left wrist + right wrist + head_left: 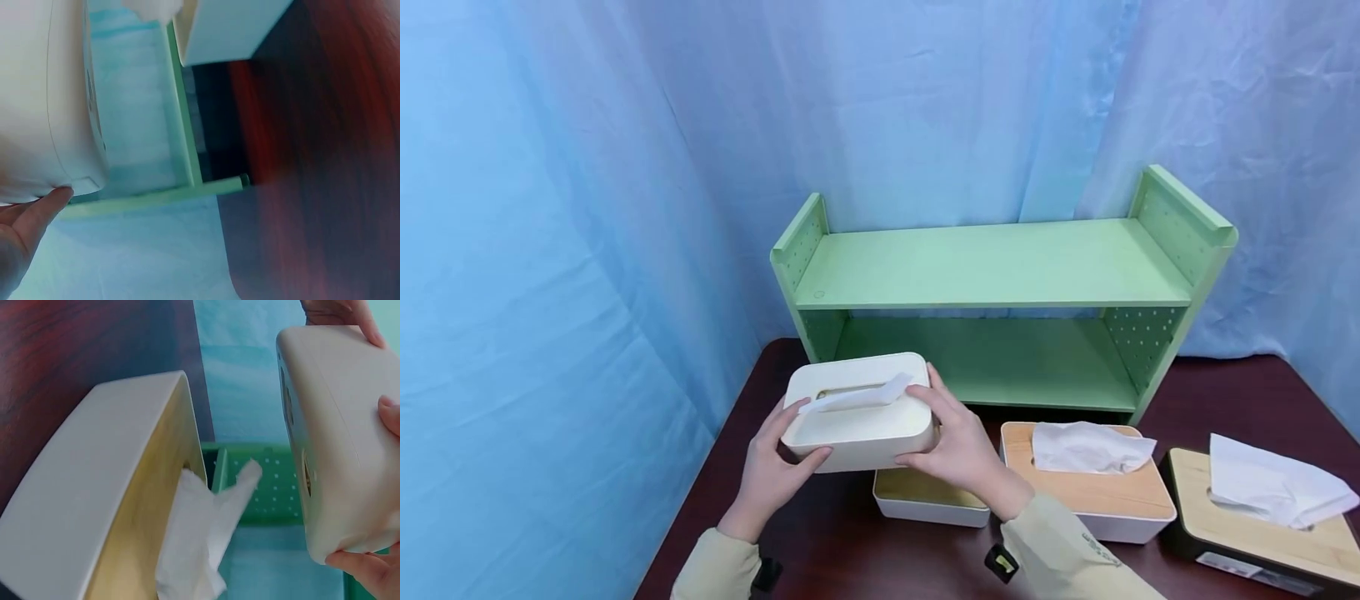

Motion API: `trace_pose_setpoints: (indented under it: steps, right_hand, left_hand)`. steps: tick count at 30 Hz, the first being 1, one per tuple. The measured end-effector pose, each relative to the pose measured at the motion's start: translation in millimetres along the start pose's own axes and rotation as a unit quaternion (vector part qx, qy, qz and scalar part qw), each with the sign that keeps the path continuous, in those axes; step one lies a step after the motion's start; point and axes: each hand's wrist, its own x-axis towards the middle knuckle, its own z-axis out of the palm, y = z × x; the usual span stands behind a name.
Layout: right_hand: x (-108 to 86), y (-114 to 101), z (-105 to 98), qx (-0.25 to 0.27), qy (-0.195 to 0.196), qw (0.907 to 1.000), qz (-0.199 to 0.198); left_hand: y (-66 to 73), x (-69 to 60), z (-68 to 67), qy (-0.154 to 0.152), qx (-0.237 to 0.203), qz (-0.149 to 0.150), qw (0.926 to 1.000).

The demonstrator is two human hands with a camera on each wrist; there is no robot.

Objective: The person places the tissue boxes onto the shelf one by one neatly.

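Note:
Both hands hold a white tissue box (pixel 865 425) up in front of the green shelf, its slotted top with a tissue tilted toward the head camera. The left hand (pixel 771 471) grips its left end and the right hand (pixel 958 442) its right end, thumbs on the front side. In the left wrist view the left hand (pixel 28 234) touches a corner of the box (pixel 44 106). The right wrist view shows the box (pixel 350 437) between fingers of both hands. Below it on the table lies a white box with a gold-coloured top (pixel 928 492), partly hidden.
A green two-level shelf (pixel 992 267) stands at the table's back. To the right are a white tissue box with a wooden top (pixel 1097 492) and a black one with a wooden top (pixel 1262 533), both with tissues sticking out. Blue curtains (pixel 925 108) hang behind and at the left.

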Motion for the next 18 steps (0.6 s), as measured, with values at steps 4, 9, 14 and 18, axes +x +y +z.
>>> trace_pose_setpoints:
  steps: [4,9,14,18]
  right_hand:
    - [-3.0,5,-13,0.013,0.002,0.9999,0.011]
    - [-6.8,10,-28,0.036,0.001,0.9991,0.022]
    - [-8.7,10,-43,0.04,0.016,0.9989,0.019]
    - [-9.8,10,-54,0.046,0.022,0.9986,0.015]
  left_hand:
    - [8.5,5.5,7.0,-0.012,-0.01,0.01,0.9998]
    - [17.2,11.9,12.4,-0.027,-0.025,0.026,0.999]
    - [27.5,20.9,16.7,-0.043,-0.041,0.047,0.9971]
    - [34.7,26.5,19.2,-0.062,-0.064,0.049,0.9947]
